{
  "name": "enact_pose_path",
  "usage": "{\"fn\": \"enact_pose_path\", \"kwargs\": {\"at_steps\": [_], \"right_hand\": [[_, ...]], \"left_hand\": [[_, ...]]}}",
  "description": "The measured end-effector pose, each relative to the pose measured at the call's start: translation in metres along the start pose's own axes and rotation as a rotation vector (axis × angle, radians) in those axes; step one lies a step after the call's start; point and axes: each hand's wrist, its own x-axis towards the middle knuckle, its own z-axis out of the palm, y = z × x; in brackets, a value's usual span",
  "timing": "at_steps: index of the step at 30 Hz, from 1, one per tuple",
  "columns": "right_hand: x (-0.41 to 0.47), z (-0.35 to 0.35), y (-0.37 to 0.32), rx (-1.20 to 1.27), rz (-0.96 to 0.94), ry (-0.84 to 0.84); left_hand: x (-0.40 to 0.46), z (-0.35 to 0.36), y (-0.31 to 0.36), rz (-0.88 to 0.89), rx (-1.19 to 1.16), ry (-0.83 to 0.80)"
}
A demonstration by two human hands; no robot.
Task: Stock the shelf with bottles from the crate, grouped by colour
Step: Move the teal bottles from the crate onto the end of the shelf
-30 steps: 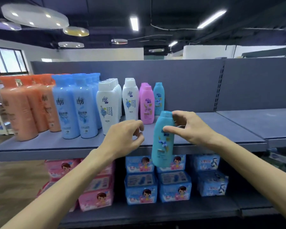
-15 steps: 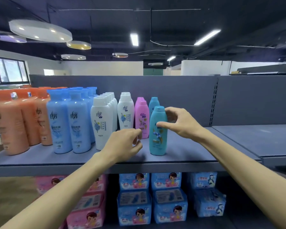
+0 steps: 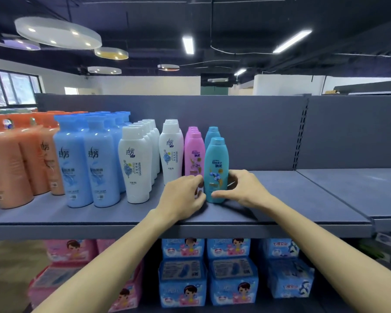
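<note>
A teal bottle (image 3: 216,168) stands upright on the grey shelf (image 3: 291,199), in front of a second teal bottle (image 3: 212,133) and beside the pink bottles (image 3: 193,154). My right hand (image 3: 243,188) grips its base from the right, thumb across the lower front. My left hand (image 3: 185,196) has its curled fingers against the lower left side of the same bottle. To the left stand rows of white bottles (image 3: 136,168), light blue bottles (image 3: 88,163) and orange bottles (image 3: 11,168). No crate is in view.
To the right of the teal bottles the shelf is bare, and a further bare shelf section (image 3: 357,190) adjoins it. The grey back panel (image 3: 253,132) rises behind. Pink packs (image 3: 72,251) and blue packs (image 3: 183,279) fill the lower shelf.
The teal bottle has been slid back from the shelf's front to stand right in front of the other teal one. Both hands have come down to its base, the left hand now touching it.
</note>
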Motion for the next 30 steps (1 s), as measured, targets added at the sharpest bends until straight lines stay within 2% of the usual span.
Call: {"fn": "enact_pose_path", "kwargs": {"at_steps": [19,30], "right_hand": [[0.07,0.001,0.042,-0.075,0.121,0.095],[0.103,0.015,0.053,0.101,0.211,0.13]], "left_hand": [[0.037,0.034,-0.017,-0.073,0.039,0.026],[0.037,0.04,-0.022,-0.105,0.013,0.047]]}}
